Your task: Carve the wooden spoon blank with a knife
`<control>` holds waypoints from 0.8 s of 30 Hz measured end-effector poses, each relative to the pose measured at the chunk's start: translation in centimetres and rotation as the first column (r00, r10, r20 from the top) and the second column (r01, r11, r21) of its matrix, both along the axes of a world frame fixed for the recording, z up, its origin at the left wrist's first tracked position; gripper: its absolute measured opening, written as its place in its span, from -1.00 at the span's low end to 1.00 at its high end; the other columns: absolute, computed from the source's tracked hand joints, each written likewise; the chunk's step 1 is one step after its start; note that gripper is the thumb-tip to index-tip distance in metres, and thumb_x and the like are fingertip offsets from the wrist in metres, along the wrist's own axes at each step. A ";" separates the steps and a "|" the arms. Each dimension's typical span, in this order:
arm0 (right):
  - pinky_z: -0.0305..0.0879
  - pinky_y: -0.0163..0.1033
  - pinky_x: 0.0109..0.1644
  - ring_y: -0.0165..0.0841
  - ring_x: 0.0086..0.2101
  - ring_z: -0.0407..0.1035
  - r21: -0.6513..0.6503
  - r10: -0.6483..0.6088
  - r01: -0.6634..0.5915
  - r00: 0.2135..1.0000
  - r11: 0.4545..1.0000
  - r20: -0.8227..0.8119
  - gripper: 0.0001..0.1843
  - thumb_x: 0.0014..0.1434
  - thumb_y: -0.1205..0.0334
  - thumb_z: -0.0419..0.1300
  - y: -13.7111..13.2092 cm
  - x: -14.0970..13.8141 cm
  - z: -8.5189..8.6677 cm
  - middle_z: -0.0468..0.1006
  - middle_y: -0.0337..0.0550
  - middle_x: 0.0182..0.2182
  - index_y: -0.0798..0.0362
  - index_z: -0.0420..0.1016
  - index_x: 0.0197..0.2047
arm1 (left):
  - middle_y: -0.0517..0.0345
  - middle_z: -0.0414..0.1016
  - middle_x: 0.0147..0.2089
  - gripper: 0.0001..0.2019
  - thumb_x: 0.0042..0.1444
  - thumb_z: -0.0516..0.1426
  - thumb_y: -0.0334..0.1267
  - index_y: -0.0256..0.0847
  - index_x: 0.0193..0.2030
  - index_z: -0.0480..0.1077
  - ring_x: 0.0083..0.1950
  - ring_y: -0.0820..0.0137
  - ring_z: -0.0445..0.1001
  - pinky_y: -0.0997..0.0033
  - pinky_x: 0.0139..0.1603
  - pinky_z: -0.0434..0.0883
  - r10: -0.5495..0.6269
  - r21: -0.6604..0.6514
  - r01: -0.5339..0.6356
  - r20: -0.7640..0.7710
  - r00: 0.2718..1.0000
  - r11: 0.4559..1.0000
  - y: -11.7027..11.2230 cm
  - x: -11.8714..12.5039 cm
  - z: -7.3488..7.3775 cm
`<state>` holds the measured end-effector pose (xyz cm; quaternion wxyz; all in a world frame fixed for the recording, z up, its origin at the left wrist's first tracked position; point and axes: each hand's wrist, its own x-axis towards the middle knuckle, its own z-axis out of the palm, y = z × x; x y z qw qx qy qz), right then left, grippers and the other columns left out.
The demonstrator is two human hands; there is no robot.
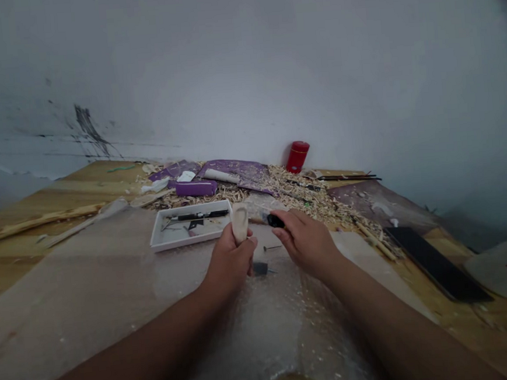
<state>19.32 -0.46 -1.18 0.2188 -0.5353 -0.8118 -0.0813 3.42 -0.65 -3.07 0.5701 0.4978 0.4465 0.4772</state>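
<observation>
My left hand is closed around a pale carved wooden spoon, whose hollowed end points up and away from me. To its right, my right hand grips a small black tool between thumb and fingers; its working end is blurred, so its kind is unclear. The tool is close to the spoon, and I cannot tell whether they touch. Just below my left hand lies a small dark piece with a thin metal pin. A thin nail-like bit rests between my hands on the clear plastic sheet.
A white box tray holding thin tools stands left of the spoon. Behind are wood shavings, a purple roll and a red cylinder by the wall. On the right lies a black flat slab; a long stick lies left.
</observation>
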 end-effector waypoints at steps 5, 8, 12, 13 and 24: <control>0.15 -0.26 -0.27 -0.30 -0.28 0.29 -0.045 0.011 -0.006 0.995 0.999 0.104 -0.61 0.20 0.00 -0.17 -0.7 -0.6 0.8 0.42 -0.10 -0.29 0.05 0.27 -0.07 | 0.48 0.08 -0.78 -0.89 -0.05 0.01 -0.35 -0.15 -0.35 0.10 -0.76 0.57 0.09 0.57 -0.71 0.17 -0.024 -0.011 0.024 -0.003 1.000 1.000 -0.1 -0.1 0.1; 0.12 -0.28 -0.33 -0.32 -0.32 0.29 -0.098 0.046 -0.029 0.984 0.995 0.170 -0.61 0.20 -0.01 -0.17 -1.1 -1.0 1.0 0.42 -0.10 -0.30 0.04 0.28 -0.10 | 0.46 0.12 -0.77 -0.90 -0.03 0.00 -0.33 -0.16 -0.38 0.09 -0.74 0.56 0.13 0.56 -0.69 0.17 -0.051 0.022 0.053 -0.057 0.997 0.998 -0.2 -0.1 0.2; 0.09 -0.30 -0.37 -0.34 -0.35 0.30 -0.128 0.066 -0.041 0.978 0.991 0.197 -0.62 0.21 0.00 -0.18 -1.4 -1.3 1.2 0.42 -0.12 -0.32 0.04 0.30 -0.16 | 0.45 0.14 -0.74 -0.90 -0.05 0.02 -0.37 -0.17 -0.39 0.11 -0.73 0.58 0.13 0.58 -0.70 0.16 -0.055 0.043 0.058 -0.065 0.996 0.997 -0.2 -0.1 0.2; 0.08 -0.30 -0.37 -0.34 -0.35 0.30 -0.129 0.063 -0.038 0.979 0.991 0.192 -0.62 0.21 0.00 -0.18 -1.5 -1.3 1.2 0.42 -0.13 -0.32 0.05 0.30 -0.17 | 0.45 0.13 -0.74 -0.89 -0.06 0.02 -0.38 -0.17 -0.41 0.11 -0.74 0.58 0.12 0.58 -0.70 0.15 -0.056 0.032 0.057 -0.037 0.998 0.998 -0.3 -0.1 0.3; 0.18 -0.23 -0.22 -0.32 -0.25 0.28 -0.205 0.147 -0.141 0.989 0.969 0.013 -0.70 0.15 0.06 -0.03 -1.5 -1.6 1.3 0.41 -0.10 -0.31 0.06 0.35 -0.18 | 0.38 0.16 -0.72 -0.82 -0.10 0.10 -0.26 -0.22 -0.57 0.15 -0.77 0.64 0.04 0.59 -0.75 0.04 0.046 -0.167 -0.007 0.231 0.972 0.986 -0.4 0.2 0.7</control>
